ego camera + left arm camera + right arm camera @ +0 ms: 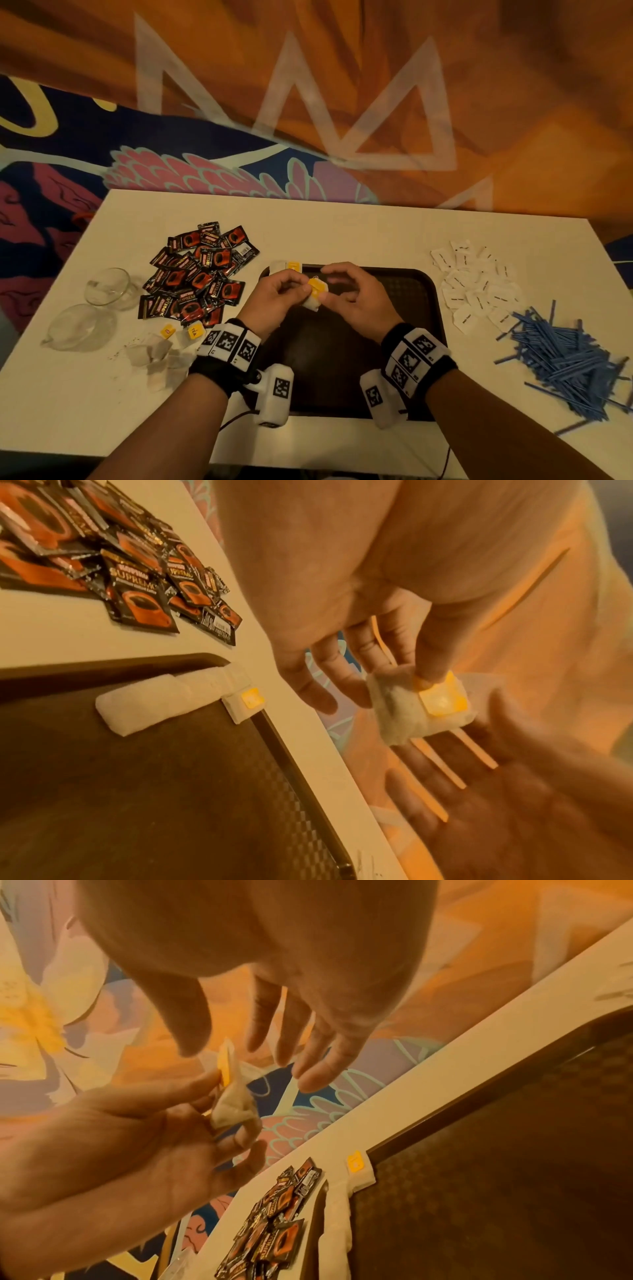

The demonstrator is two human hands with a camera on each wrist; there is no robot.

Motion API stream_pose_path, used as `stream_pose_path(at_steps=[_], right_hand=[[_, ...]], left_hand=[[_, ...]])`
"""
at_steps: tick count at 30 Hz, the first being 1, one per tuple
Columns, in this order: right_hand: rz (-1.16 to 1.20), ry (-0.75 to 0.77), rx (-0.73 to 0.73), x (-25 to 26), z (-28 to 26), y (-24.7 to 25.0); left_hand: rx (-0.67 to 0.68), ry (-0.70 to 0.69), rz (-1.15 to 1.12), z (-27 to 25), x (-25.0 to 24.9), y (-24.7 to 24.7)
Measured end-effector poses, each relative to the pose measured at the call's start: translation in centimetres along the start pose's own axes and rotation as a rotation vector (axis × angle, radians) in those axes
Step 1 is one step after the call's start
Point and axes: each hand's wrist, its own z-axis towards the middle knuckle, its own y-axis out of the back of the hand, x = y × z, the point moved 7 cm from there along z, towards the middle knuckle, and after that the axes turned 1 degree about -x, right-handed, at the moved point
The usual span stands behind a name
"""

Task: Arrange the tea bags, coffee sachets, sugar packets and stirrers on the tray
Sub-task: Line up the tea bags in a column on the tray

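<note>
Holding a tea bag (pixel 315 294) above the upper left part of the dark tray (pixel 411 284), the left hand (pixel 274 298) pinches it at frame centre in the head view; the right hand (pixel 356 294) sits just beside it, fingers loosely curled, and contact cannot be told here. One tea bag (pixel 287 266) already lies at the tray's upper left corner. Coffee sachets (pixel 198 274) are heaped left of the tray, loose tea bags (pixel 161 353) at lower left, sugar packets (pixel 476 284) to the right, blue stirrers (pixel 565 363) at lower right, two glass bowls (pixel 106 287) at far left.

Left wrist view: thumb and fingers (pixel 428 653) clamp the soft, fibrous white pouch with its yellow tag, centre right; the right hand is a blur at lower right. The placed bag is flat, oblong and pillowy, and laps over the tray rim at left.

Right wrist view: the right hand's fingers (pixel 308 1074) are spread and straight above the bag, apparently not gripping. The tray floor shows a fine checkered texture; the sachets look glossy and crinkled.

Likely best move: tuck the tag flat against the pouch, then lay the bag parallel beside the placed one, fully inside the rim.
</note>
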Motion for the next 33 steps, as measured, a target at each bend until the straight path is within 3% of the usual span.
stream_pose_path(at_steps=[4,9,11,17,22,26,33], right_hand=[[-0.105,-0.069,-0.067,-0.8,0.4,-0.2],[-0.204,-0.07,-0.004,-1.2,0.5,-0.8],[-0.183,-0.075,-0.029,-1.2,0.5,-0.9],[0.014,-0.262,-0.036,-3.3,-0.3,-2.8],[0.066,-0.381,-0.043,-4.9,-0.1,-4.6],[-0.058,-0.485,-0.055,-7.3,1.1,-4.9],[-0.257,-0.701,-0.015,-12.5,5.0,-6.5]], left_hand=[[-0.012,-0.037,-0.011,-0.6,-0.4,-0.4],[-0.048,-0.192,0.285,-0.5,-0.6,0.3],[-0.103,-0.196,0.297,-0.5,-0.5,0.6],[-0.187,-0.053,0.073,-0.1,0.9,1.3],[-0.244,0.058,0.03,0.1,2.8,2.5],[-0.276,0.195,0.1,-0.1,4.9,4.9],[-0.394,0.341,-0.019,-3.2,8.5,12.0]])
